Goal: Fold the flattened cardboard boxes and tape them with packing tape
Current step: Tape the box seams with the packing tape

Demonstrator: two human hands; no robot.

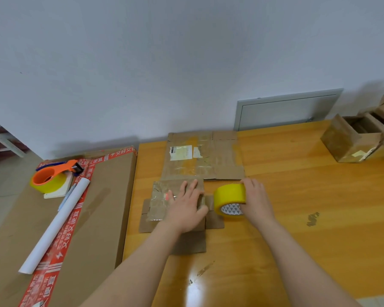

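Cardboard box [164, 196] pressed beneath my straight left fingers [193, 186], one yellow tape roll [230, 196] gripped by my curled right fingers [249, 188] just beside, one flattened box [208, 160] beyond them, second roll [53, 185] well left.

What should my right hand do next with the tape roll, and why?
Probably draw the tape roll across the small box, since the left hand presses it down and the right hand grips the roll at its right edge.
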